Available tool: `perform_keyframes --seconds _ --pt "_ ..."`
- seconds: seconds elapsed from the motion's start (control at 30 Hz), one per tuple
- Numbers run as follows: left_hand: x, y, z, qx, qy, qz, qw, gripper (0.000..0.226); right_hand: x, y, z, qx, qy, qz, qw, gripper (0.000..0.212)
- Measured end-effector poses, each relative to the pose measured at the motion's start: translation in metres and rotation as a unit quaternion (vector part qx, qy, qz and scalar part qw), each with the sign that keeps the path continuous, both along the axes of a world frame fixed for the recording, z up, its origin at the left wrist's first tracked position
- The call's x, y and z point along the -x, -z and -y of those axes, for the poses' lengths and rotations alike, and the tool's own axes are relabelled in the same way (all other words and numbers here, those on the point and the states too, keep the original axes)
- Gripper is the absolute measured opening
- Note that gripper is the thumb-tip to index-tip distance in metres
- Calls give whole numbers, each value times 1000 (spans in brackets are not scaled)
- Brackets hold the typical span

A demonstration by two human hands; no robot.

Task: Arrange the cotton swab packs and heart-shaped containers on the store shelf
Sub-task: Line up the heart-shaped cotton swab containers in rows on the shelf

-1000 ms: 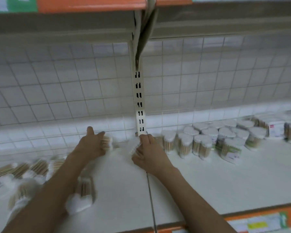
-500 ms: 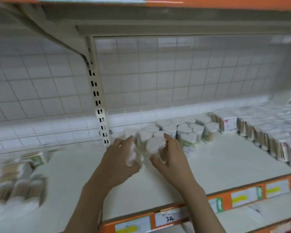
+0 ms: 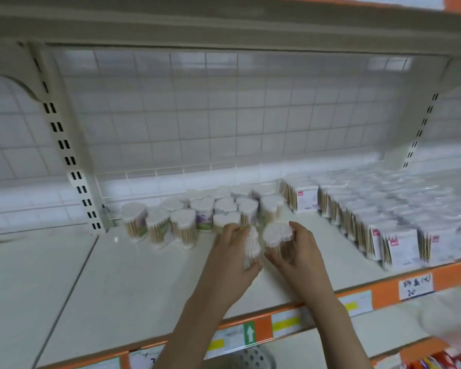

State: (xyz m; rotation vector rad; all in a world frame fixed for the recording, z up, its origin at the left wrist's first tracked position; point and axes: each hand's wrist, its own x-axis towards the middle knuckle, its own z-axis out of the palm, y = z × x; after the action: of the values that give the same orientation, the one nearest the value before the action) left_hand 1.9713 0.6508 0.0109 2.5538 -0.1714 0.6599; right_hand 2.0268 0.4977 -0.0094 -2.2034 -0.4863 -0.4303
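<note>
— While both hands are over the shelf (image 3: 133,275), what does each one hold?

— The left hand (image 3: 232,262) has its fingers curled round a heart-shaped container (image 3: 251,246), tipped so that its white swab-filled top faces right. The right hand (image 3: 296,251) grasps a second container (image 3: 277,234), roughly upright, its heart-shaped top showing. The two containers are just beside each other, close to touching, above the shelf's front half.

— Where are the other ones?

— A cluster of heart containers (image 3: 218,206) stands right behind the hands, towards the back of the shelf. Three more (image 3: 159,225) stand at its left end, a little forward, near the slotted upright (image 3: 64,145). Some carry a purple and green label.

— And the swab packs?

— Flat packs (image 3: 370,222) stand on edge in rows to the right of the cluster, running from the back to the front lip. Their labels are white with a small red mark. The far right ones are blurred.

— What surrounds all this?

— A white wire grid (image 3: 224,102) forms the back wall. Along the shelf's front runs an orange strip (image 3: 383,291) with price tags, one of them a handwritten tag (image 3: 415,286). Another shelf (image 3: 224,20) hangs overhead.
</note>
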Motion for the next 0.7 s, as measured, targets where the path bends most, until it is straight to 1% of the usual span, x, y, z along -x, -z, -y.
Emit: perform_keyframes --seconds 0.07,0.13,0.23,0.33,0.5,0.7 --pt "-11 5 15 0 -5 2 1000 64 -12 2 10 0 5 -10 1000 75" --pt "-22 8 25 -23 -25 2 999 58 -23 4 18 -3 8 -21 1000 75" --pt "-39 9 31 -127 -83 27 988 59 -38 4 25 -6 5 -36 999 74" --pt "-53 7 34 -176 -131 35 975 59 -53 4 26 4 -5 -42 999 75" --pt "-69 5 31 -217 -161 23 963 58 -66 2 21 -5 -24 -56 998 80" --pt "-79 5 31 -244 -178 35 953 53 -75 2 15 -3 -30 -59 998 80"
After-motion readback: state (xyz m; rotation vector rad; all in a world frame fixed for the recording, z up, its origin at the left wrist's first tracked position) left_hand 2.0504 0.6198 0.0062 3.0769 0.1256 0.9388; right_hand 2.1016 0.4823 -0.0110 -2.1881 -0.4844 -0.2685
